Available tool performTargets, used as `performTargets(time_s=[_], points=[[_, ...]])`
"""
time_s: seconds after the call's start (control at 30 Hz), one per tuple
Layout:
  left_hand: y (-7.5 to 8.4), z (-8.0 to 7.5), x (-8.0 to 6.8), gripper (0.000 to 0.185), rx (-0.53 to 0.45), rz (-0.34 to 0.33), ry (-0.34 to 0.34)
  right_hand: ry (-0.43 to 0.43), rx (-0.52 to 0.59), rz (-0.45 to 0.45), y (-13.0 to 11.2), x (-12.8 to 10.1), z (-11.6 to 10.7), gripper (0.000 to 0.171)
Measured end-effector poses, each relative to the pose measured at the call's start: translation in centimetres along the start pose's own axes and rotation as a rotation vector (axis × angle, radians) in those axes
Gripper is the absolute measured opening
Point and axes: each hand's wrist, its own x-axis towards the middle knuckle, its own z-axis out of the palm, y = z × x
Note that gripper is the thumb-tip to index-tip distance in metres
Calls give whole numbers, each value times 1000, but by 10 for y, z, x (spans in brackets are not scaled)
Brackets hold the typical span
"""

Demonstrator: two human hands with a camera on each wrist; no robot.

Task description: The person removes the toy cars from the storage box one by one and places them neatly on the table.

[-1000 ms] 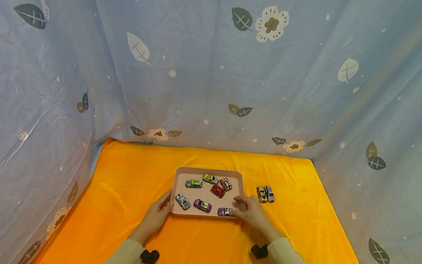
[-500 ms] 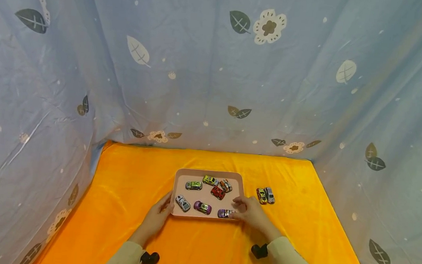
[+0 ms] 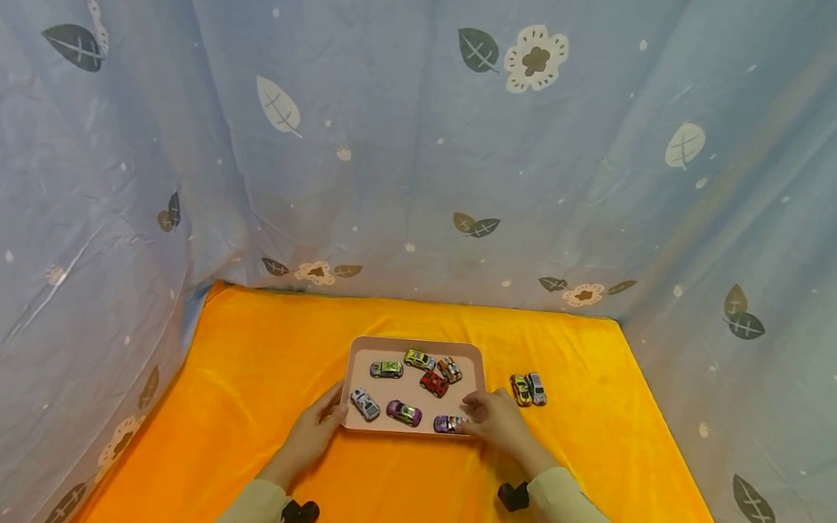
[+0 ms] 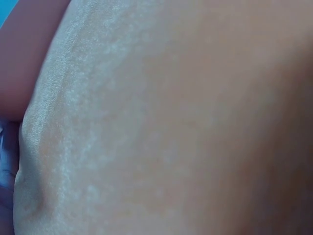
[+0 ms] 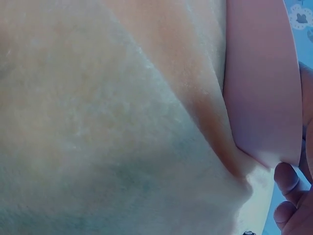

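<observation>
A pink tray [image 3: 394, 389] lies on the yellow cloth with several toy cars in it. My left hand [image 3: 312, 433] grips its left side near the front corner. At the right front corner my right hand [image 3: 500, 423] holds the tray, with its thumb and index finger over the rim beside a purple car [image 3: 446, 423]. In the right wrist view, fingertips [image 5: 286, 177] curl at the tray's edge. A white car [image 3: 364, 405] and a purple-green car [image 3: 404, 412] sit along the front, a red car [image 3: 433, 383] farther back. The left wrist view shows mostly cloth and a strip of tray [image 4: 29, 54].
Two more toy cars, one yellow-red [image 3: 520, 390] and one silver-purple [image 3: 538, 389], stand side by side on the cloth to the tray's right. Blue curtains [image 3: 365, 190] with leaf and flower prints enclose the yellow cloth [image 3: 254, 347] at the back and both sides.
The head view tilts slightly, so the scene sits a little lower in it. Both hands, the tray and the cars keep their places relative to one another.
</observation>
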Motion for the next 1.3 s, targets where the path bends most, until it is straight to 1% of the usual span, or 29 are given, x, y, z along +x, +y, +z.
performTargets(time_s=[0.2, 0.33, 0.37, 0.43, 0.57, 0.63, 0.7, 0.77, 0.87, 0.97, 1.03, 1.07, 1.2, 1.3], points=[[-2, 2, 2, 55, -9, 12, -10, 11, -32, -34, 2, -1, 1, 32], [0, 1, 0, 54, -22, 22, 0, 8, -50, -73, 1, 2, 3, 29], [0, 0, -1, 53, -25, 14, 3, 8, -58, -75, 1, 2, 3, 29], [2, 0, -2, 53, -22, 18, 3, 2, -70, -65, 1, 3, 5, 28], [3, 0, -3, 54, 0, 13, -1, -14, -67, -8, 0, 2, 6, 24], [3, 0, -2, 54, 8, 9, 2, -7, -64, 0, 0, 1, 6, 22], [3, 0, -2, 54, 12, -1, 3, 18, -64, -20, 1, 0, 6, 20], [3, 1, -2, 55, 15, -13, 4, 64, -60, -69, 3, -2, 7, 17], [3, 1, -1, 56, 16, -18, 2, 168, -42, -137, 7, -4, 10, 15], [2, 1, 0, 56, 10, -20, 2, 284, -5, -175, 11, -7, 11, 18], [1, 1, 0, 56, 6, -26, 3, 340, 56, -146, 12, -10, 9, 21], [1, 0, 0, 56, 8, -25, 3, 361, 85, -118, 13, -12, 8, 23], [0, 1, 1, 57, 11, -24, 4, 410, 228, 37, 18, -19, -3, 29], [0, 1, 1, 56, 4, -15, -1, 438, 290, 135, 24, -24, -12, 35]])
